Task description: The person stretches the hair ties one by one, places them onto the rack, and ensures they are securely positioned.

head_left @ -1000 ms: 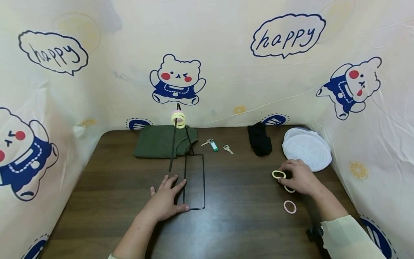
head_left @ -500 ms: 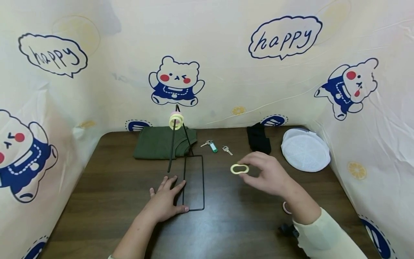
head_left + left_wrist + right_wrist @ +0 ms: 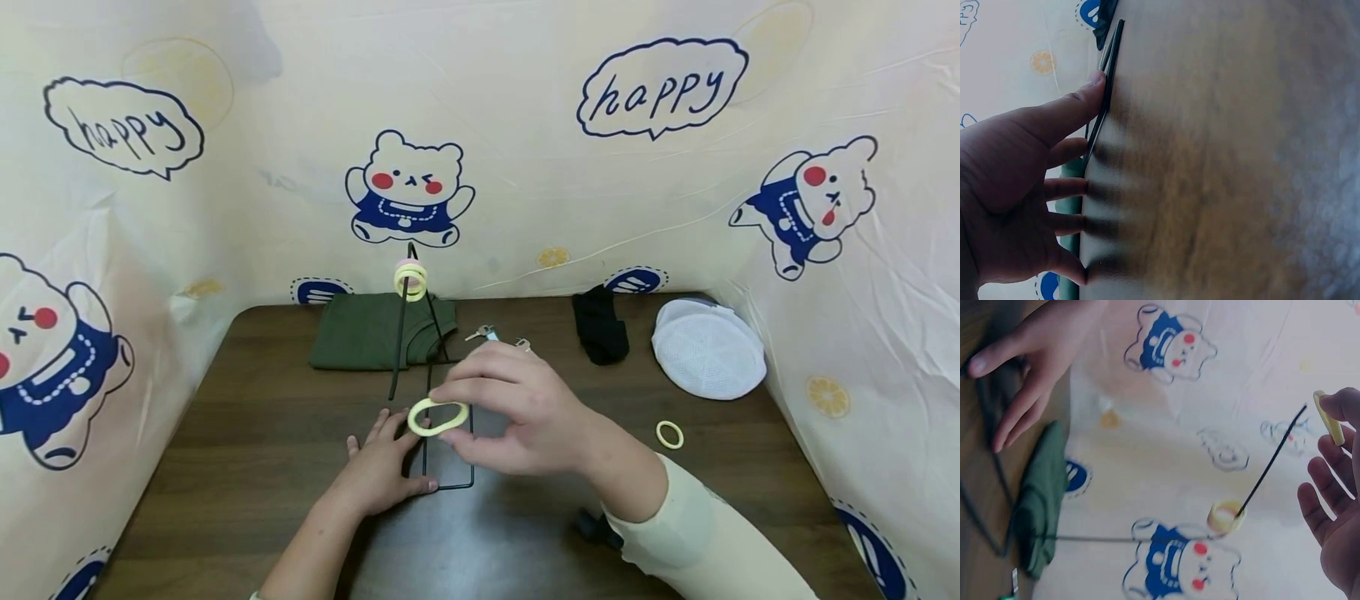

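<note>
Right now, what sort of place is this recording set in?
Probably a makeshift tabletop booth: a dark wooden table walled by cartoon-bear sheeting, with a wire stand, hair ties and folded green cloth laid out.

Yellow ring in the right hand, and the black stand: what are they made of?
Yellow ring: looks like soft elastic or rubbery band, matte; it is squeezed into an oval between the right hand's fingers. Could be fabric-covered; too small to tell.
Black stand: thin metal wire or rod, probably painted black; it holds straight lines and sharp corners.
</note>
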Demonstrator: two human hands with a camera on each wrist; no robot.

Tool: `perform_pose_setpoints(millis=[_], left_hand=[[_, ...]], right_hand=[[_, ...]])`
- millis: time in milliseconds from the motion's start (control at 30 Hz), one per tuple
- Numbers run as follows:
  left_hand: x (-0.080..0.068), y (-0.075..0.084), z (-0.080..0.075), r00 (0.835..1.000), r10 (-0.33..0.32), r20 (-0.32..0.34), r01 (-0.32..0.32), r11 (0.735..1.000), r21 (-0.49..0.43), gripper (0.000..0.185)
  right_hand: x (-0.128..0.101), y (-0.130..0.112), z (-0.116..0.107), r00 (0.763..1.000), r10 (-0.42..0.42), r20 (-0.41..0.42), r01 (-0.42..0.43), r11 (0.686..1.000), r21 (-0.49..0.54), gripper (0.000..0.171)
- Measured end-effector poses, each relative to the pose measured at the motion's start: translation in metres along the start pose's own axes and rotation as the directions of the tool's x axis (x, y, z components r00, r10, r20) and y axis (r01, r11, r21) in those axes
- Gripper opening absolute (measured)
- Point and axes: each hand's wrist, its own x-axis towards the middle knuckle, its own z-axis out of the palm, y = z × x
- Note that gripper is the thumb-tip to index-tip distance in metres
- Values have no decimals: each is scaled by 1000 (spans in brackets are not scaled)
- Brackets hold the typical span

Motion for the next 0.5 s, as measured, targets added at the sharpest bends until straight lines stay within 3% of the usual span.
perform_pose_setpoints(millis=[267, 500], left_hand=[[1, -1, 0, 999, 41, -5, -41, 999, -5, 93], [2, -1, -1, 1000, 2, 28, -2, 1000, 11, 96]], right_hand=[[24, 7, 15, 1000, -14, 21, 15, 998, -54, 26], [32, 36, 29, 998, 53, 33, -47, 986, -161, 27]])
